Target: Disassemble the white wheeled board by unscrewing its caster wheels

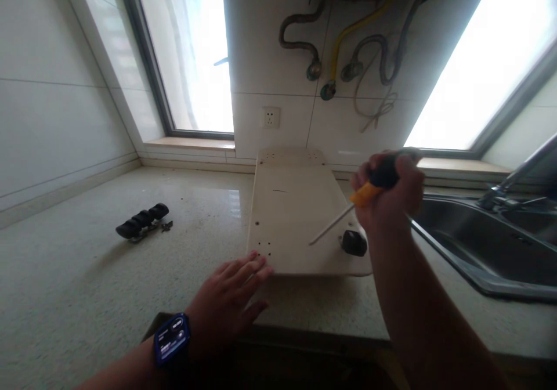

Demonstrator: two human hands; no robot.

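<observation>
A cream-coloured board (pixel 296 204) with rounded corners lies on the counter, small screw holes near its corners. My left hand (pixel 241 282) rests with outstretched fingers on its near left corner, beside a group of holes. In my right hand (pixel 391 190) is a screwdriver (pixel 363 194) with an orange and black handle. Its shaft slants down left over the board; I cannot tell whether the tip touches. One black caster (pixel 354 243) sits at the board's near right corner. Further left, a row of black casters (pixel 143 220) lies beside some small screws (pixel 167 226).
A speckled stone countertop (pixel 195 233) carries everything. On the right is a steel sink (pixel 478 245) with a faucet (pixel 500 195). Behind the board, the tiled wall has a power socket (pixel 271 118), a yellow gas hose (pixel 342 36) and metal water hoses. Windows flank it.
</observation>
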